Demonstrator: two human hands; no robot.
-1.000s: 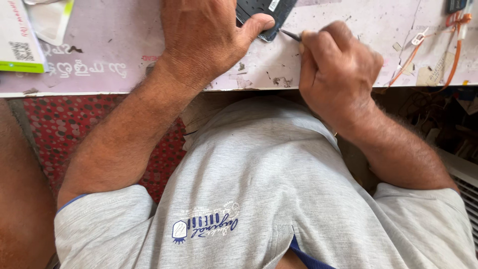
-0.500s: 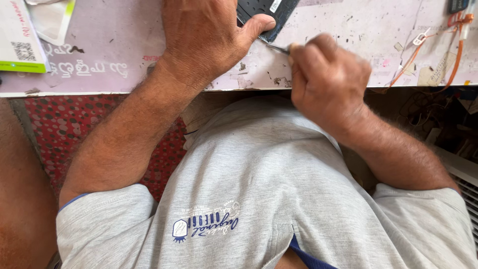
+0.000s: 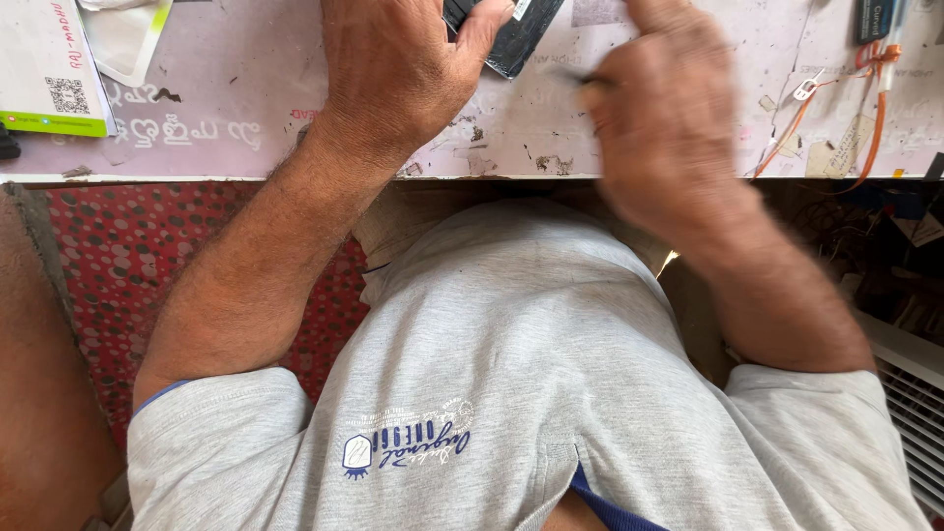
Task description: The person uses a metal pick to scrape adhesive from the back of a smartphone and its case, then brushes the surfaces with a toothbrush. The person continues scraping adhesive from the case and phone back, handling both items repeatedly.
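A view from above showed a person in a grey T-shirt seated at a scuffed, pale pink worktop (image 3: 246,108). The left hand (image 3: 393,69) pressed down on a dark, flat device (image 3: 516,29), seemingly a phone lying face down, with the thumb laid across its near edge and the fingers together on top, pinning it in place. The device lay at the far edge of the view, partly cut off.

Just right of the device, the right hand (image 3: 669,108) was blurred; its fingers appeared closed around a thin dark tool (image 3: 570,77) whose tip pointed toward the device's lower corner. Whether the tip touched it could not be told.

The device looked light, stiff and thin, with a smooth skin likely to slide, and probably fragile; holding it flat by its edges seemed safest.

Well left of the device lay a white and green box (image 3: 44,74). Well to its right, orange wires (image 3: 870,108) trailed over the worktop.
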